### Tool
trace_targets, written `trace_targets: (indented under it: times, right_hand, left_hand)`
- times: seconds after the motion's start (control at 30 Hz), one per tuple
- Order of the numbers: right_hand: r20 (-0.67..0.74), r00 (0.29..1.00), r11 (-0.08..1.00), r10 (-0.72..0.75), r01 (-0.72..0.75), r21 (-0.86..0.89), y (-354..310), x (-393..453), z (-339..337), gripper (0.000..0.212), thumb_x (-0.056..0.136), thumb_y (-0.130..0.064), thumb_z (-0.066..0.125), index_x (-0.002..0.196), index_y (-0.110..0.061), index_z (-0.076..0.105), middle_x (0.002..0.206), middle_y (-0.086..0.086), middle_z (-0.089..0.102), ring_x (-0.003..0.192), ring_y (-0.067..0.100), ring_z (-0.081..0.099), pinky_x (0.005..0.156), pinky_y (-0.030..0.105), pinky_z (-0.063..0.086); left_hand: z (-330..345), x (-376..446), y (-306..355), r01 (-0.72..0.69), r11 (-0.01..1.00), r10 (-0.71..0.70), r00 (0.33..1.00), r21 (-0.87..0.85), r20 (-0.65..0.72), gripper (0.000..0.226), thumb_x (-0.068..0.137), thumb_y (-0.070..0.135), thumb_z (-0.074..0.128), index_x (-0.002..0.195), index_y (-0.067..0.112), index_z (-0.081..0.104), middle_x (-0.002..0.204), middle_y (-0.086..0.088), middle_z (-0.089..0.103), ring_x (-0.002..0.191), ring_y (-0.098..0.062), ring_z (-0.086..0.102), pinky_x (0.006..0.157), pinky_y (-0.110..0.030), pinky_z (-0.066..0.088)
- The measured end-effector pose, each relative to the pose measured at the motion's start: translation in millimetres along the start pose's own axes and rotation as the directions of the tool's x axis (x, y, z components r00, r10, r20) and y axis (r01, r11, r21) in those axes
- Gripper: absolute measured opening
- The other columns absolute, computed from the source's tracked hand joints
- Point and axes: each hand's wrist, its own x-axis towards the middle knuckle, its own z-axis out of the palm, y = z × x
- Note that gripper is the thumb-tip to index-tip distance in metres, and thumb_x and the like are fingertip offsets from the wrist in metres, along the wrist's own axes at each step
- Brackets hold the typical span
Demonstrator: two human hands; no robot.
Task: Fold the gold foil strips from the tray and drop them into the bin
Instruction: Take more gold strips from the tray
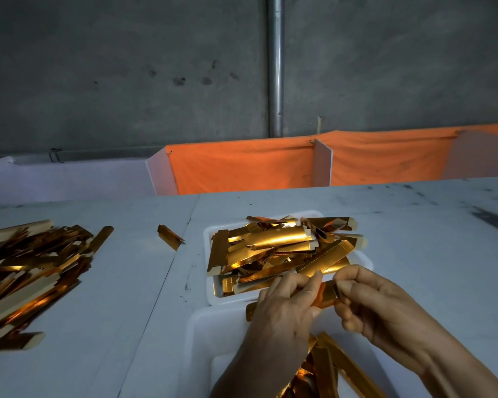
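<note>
"What held everything up?"

"A big white table (414, 254). It had dark smudges toward its far right corner."

"What sat on it?"

"A white tray (210, 294) sat in the middle, full of gold strips. A white bin (202, 334) touched the tray on the near side, right at the near edge. A big pile of gold strips (26, 271) lay by the left edge. One small folded strip (169, 237) lay alone between the pile and the tray."
</note>
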Motion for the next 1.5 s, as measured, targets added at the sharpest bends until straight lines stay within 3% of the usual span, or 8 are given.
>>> trace_targets:
  times: [0.33, 0.5, 0.7, 0.8, 0.87, 0.97, 1.37, 1.5]
  right_hand:
    - [-0.025, 0.999, 0.987, 0.023, -0.027, -0.157, 2.0, 0.4, -0.4, 0.026, 0.068, -0.011, 0.067, 0.089, -0.001, 0.057, 0.055, 0.016, 0.050, 0.045, 0.020, 0.049, 0.042, 0.023, 0.045]
    - [-0.028, 0.999, 0.983, 0.024, -0.028, -0.182, 4.0, 1.8, -2.5, 0.008, 0.086, 0.004, 0.054, 0.093, -0.001, 0.055, 0.055, 0.015, 0.051, 0.046, 0.019, 0.050, 0.043, 0.024, 0.047]
    - [-0.042, 0.999, 0.979, 0.020, -0.028, -0.200, 5.3, 4.1, -4.7, 0.011, 0.093, 0.005, 0.045, 0.096, -0.001, 0.054, 0.056, 0.016, 0.053, 0.048, 0.021, 0.051, 0.045, 0.025, 0.048]
    - [-0.046, 0.999, 0.979, 0.019, -0.028, -0.203, 5.6, 3.8, -5.1, 0.012, 0.093, 0.005, 0.045, 0.096, -0.002, 0.054, 0.056, 0.016, 0.054, 0.047, 0.021, 0.051, 0.045, 0.025, 0.048]
    - [-0.044, 0.999, 0.980, 0.023, -0.031, -0.196, 5.4, 3.3, -4.7, 0.012, 0.093, 0.005, 0.045, 0.095, -0.002, 0.054, 0.056, 0.016, 0.054, 0.048, 0.022, 0.052, 0.045, 0.025, 0.048]
    - [-0.042, 0.999, 0.979, 0.018, -0.026, -0.201, 5.1, 2.2, -3.7, 0.011, 0.093, 0.005, 0.047, 0.095, -0.002, 0.054, 0.056, 0.017, 0.055, 0.047, 0.021, 0.053, 0.045, 0.025, 0.049]
    - [0.020, 0.997, 0.887, -0.077, 0.078, -0.455, 6.9, 1.3, -6.8, 0.015, 0.092, 0.009, 0.049, 0.098, -0.003, 0.054, 0.058, 0.009, 0.053, 0.048, 0.018, 0.053, 0.048, 0.022, 0.045]
    - [0.057, 0.997, 0.881, -0.059, 0.079, -0.466, 5.1, 0.9, -9.2, 0.015, 0.093, 0.007, 0.048, 0.098, -0.004, 0.057, 0.061, 0.010, 0.051, 0.048, 0.017, 0.051, 0.049, 0.020, 0.043]
  left_hand:
    - [3.3, 0.2, -2.4, -0.034, 0.998, 0.034, 0.999, 0.047, 0.014, 0.050, 0.102, 0.026, 0.035, 0.149, 0.031, 0.019, 0.133, 0.012, 0.034, 0.125, -0.001, 0.023, 0.104, -0.024, 0.024]
    - [3.0, 0.9, -3.5, -0.034, 0.997, 0.032, 0.999, 0.072, 0.030, 0.050, 0.102, 0.025, 0.034, 0.149, 0.031, 0.018, 0.136, 0.012, 0.033, 0.129, -0.003, 0.021, 0.105, -0.023, 0.023]
    - [3.7, 0.8, -5.4, 0.003, 1.000, -0.003, 0.999, 0.009, 0.047, 0.049, 0.102, 0.029, 0.034, 0.148, 0.038, 0.018, 0.141, 0.016, 0.030, 0.129, -0.002, 0.020, 0.099, -0.019, 0.021]
    - [4.6, -2.3, -7.1, 0.057, 0.991, -0.057, 0.998, -0.121, 0.006, 0.037, 0.099, 0.032, 0.043, 0.128, 0.049, 0.029, 0.130, 0.022, 0.037, 0.118, 0.004, 0.030, 0.088, -0.008, 0.025]
    - [4.8, -3.6, -7.8, 0.064, 0.989, -0.065, 0.998, -0.137, 0.002, 0.032, 0.097, 0.032, 0.046, 0.108, 0.054, 0.027, 0.117, 0.024, 0.039, 0.109, 0.007, 0.034, 0.084, -0.007, 0.030]
    - [4.2, -3.9, -7.7, 0.069, 0.990, -0.069, 0.998, -0.126, 0.004, 0.029, 0.097, 0.031, 0.047, 0.099, 0.053, 0.028, 0.110, 0.026, 0.038, 0.107, 0.007, 0.035, 0.084, -0.008, 0.031]
    - [0.2, -3.4, -5.1, -0.012, 0.999, 0.014, 0.999, -0.044, 0.033, 0.024, 0.100, 0.025, 0.041, 0.122, 0.034, 0.046, 0.114, 0.026, 0.038, 0.094, 0.032, 0.015, 0.086, -0.001, 0.017]
    - [-1.1, -3.9, -5.2, -0.011, 0.997, 0.014, 0.999, -0.080, 0.045, 0.023, 0.099, 0.027, 0.043, 0.117, 0.040, 0.046, 0.096, 0.042, 0.027, 0.096, 0.032, 0.018, 0.085, -0.002, 0.021]
